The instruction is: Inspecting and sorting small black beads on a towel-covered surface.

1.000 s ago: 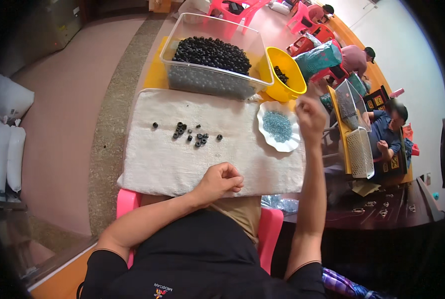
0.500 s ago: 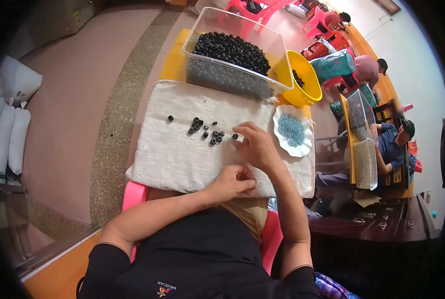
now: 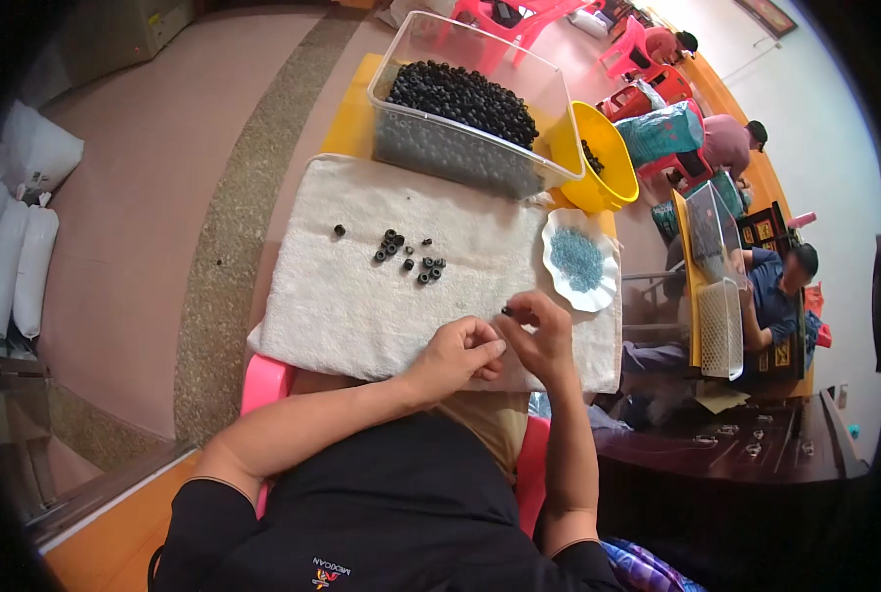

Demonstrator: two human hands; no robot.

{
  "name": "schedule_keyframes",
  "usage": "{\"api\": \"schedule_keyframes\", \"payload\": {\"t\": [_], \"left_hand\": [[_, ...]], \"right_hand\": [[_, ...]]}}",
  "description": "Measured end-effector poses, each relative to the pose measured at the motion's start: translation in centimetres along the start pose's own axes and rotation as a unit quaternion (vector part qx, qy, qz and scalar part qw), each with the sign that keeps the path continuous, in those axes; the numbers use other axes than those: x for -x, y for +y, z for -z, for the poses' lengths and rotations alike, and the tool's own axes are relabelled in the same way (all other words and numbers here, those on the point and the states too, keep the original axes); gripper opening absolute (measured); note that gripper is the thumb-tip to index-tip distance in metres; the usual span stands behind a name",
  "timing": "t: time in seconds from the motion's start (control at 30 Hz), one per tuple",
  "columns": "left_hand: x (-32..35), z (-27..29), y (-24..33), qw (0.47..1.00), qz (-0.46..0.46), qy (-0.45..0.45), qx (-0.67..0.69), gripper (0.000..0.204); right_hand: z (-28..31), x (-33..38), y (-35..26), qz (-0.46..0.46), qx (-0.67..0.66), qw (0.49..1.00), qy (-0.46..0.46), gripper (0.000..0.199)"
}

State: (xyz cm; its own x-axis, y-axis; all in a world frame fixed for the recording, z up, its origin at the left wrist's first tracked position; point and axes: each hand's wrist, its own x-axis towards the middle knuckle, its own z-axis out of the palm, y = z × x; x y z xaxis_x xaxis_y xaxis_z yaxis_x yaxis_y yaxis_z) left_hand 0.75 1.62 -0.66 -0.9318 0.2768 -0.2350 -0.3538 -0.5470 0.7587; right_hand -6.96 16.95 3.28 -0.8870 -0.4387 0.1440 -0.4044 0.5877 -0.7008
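A small black ring-shaped piece point(image 3: 506, 311) is pinched between the thumb and fingertips of my right hand point(image 3: 542, 335), above the near part of a white towel point(image 3: 312, 316). Close beside it on the left, my left hand point(image 3: 457, 355) has its thumb and fingers pressed together; whatever is between them is too small or hidden to see. Several similar black pieces point(image 3: 391, 242) lie loosely grouped on the towel beyond my hands, and a single black piece point(image 3: 340, 230) sits apart at the left. On the right side of the towel, a white scalloped dish point(image 3: 605, 288) holds small pale-blue beads point(image 3: 576, 259).
Behind the towel stands a clear plastic bin point(image 3: 440, 163) full of black pieces, with a yellow bowl point(image 3: 618, 183) against its right side. White sacks point(image 3: 34, 271) stand at far left. At right, a co-worker point(image 3: 781, 286) sits by a white perforated basket point(image 3: 723, 331).
My right hand has picked up the black piece from the towel and drawn it back toward me, next to my left hand. The left hand has shifted slightly.
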Motion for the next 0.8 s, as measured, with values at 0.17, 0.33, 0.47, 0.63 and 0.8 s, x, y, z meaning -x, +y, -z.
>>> {"api": "schedule_keyframes", "payload": {"t": [0.17,0.33,0.47,0.63,0.8], "left_hand": [[0.1,-0.4,-0.2,0.998,-0.047,0.039,0.015,0.013],[0.4,-0.4,0.1,0.999,-0.026,-0.002,-0.024,0.013],[0.4,-0.3,-0.3,0.999,-0.035,-0.008,-0.012,0.013],[0.3,-0.1,-0.2,0.999,-0.033,-0.027,-0.026,0.014],[0.2,0.2,0.1,0.998,-0.015,-0.041,-0.044,0.018]], "right_hand": [[0.8,3.6,0.3,0.057,-0.019,0.998,0.008,0.022],[1.0,4.9,-0.6,0.064,-0.028,0.998,-0.001,0.015],[1.2,5.3,-0.6,0.043,-0.026,0.998,-0.035,0.016],[1.0,5.7,-0.4,0.045,-0.051,0.997,-0.034,0.020],[1.0,5.7,-1.0,0.035,-0.069,0.996,-0.051,0.020]]}}
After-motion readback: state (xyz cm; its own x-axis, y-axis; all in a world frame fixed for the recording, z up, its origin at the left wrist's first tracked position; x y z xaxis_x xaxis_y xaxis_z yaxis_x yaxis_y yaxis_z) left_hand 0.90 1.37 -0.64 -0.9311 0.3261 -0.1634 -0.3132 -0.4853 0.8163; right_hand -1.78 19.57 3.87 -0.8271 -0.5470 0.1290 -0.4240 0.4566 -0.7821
